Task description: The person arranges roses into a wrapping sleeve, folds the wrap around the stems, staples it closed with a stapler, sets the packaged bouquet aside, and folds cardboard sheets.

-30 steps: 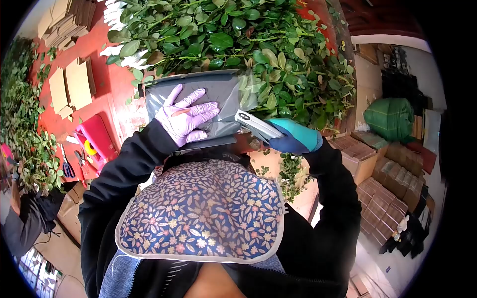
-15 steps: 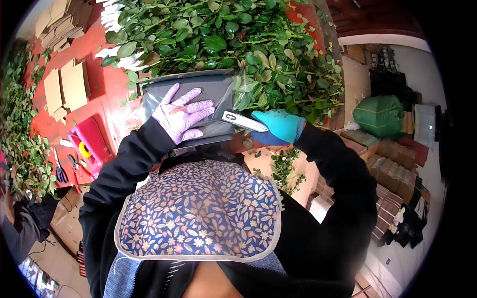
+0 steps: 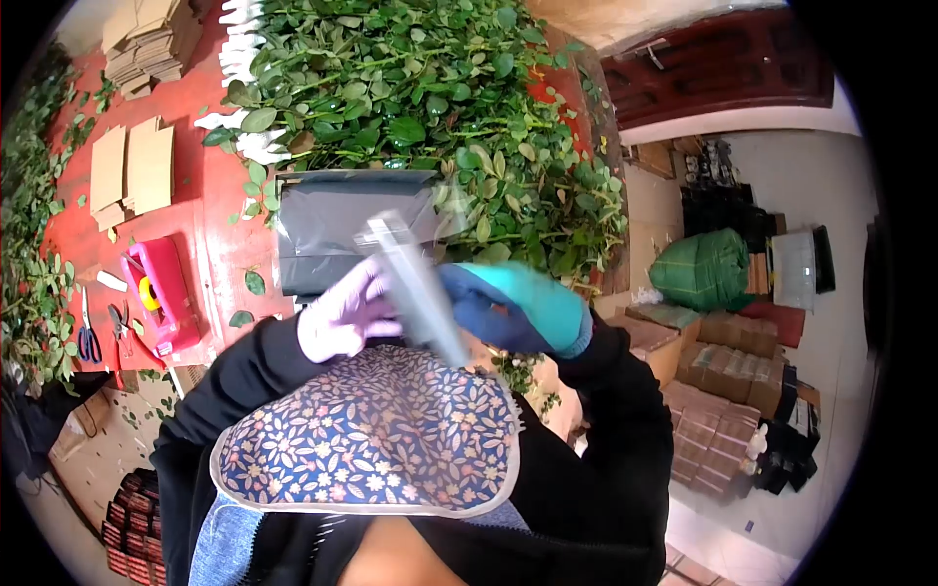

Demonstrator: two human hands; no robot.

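Observation:
A grey and white stapler-like tool (image 3: 420, 293), smeared by motion, stands tilted in front of my chest. My right hand (image 3: 513, 308), in a teal and navy glove, is closed round it. On its other side is my left hand (image 3: 347, 313) in a thin lilac glove, fingers curled close to the tool; blur hides whether they touch it. Just beyond my hands, a dark grey sheet in clear plastic (image 3: 342, 220) lies on the red table (image 3: 210, 210). Leafy green stems (image 3: 420, 107) are heaped behind and to the right of it.
Cut cardboard pieces (image 3: 132, 171) and a cardboard stack (image 3: 151, 49) lie at the left. Nearer are a pink tape dispenser (image 3: 161, 298), scissors (image 3: 88, 332) and red-handled pliers (image 3: 125, 327). Bundled cardboard (image 3: 708, 430) and a green sack (image 3: 701, 271) are on the right.
My left hand has come off the plastic-covered sheet, back towards my chest. The tool in my right hand has moved left and turned more upright. The view has shifted to the right.

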